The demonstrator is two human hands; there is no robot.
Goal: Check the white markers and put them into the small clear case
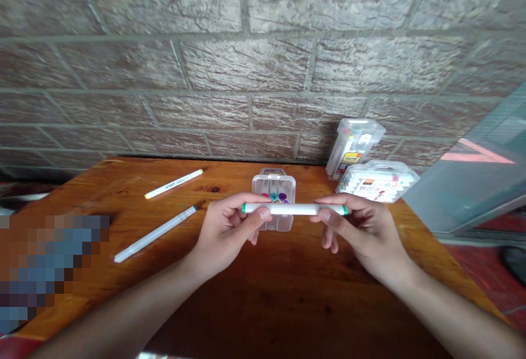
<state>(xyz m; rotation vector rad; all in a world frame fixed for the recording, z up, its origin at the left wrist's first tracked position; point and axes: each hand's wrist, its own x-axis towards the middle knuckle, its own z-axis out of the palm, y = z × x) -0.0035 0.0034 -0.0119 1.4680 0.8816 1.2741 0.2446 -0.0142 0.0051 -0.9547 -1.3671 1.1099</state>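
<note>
A white marker pen with green ends is held level above the table, pinched at both ends. My left hand closes thumb and fingers on its left end. On the right end, my right hand has a similar thumb-and-finger pinch, its lower fingers hanging curled. Behind the pen stands an open clear plastic case, partly hidden by it, with several coloured marker ends showing inside. Left of my left hand lie a white marker with a dark teal tip and a white marker with yellow ends.
On the wooden table, a tall clear marker case and a lower clear case with a handle stand at the back right. A stone-block wall rises behind the table. A blurred, pixelated patch covers the left edge.
</note>
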